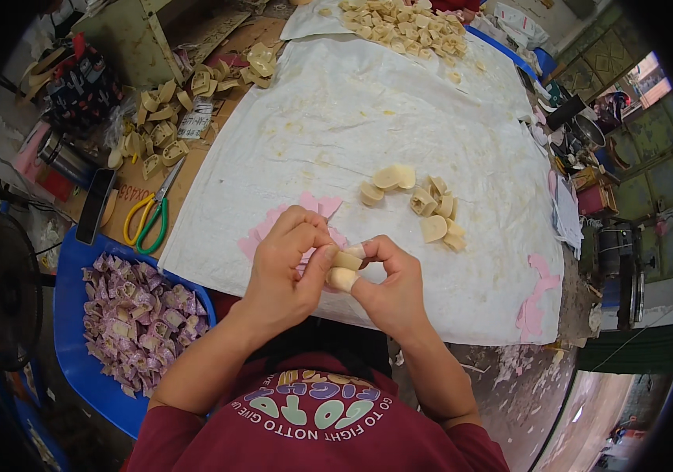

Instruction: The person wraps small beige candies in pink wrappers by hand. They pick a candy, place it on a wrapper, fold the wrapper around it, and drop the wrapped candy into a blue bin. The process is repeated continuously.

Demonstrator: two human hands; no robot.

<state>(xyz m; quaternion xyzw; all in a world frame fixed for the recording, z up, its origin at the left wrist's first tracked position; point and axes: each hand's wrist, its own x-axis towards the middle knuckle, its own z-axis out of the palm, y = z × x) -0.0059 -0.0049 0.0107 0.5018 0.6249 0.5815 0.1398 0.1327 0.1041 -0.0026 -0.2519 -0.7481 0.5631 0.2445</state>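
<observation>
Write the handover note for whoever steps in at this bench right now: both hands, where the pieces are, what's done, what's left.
Left hand: pinching one side of a small beige piece.
Right hand: gripping the same piece from the other side, above the white sheet.
Pieces: a small pile of beige pieces just beyond the hands; pink cut-outs under the hands; a bigger beige heap at the sheet's far end.
Done: the blue tray at left holds many pinkish-purple pieces.
Left: the piece in hand and both beige piles.
</observation>
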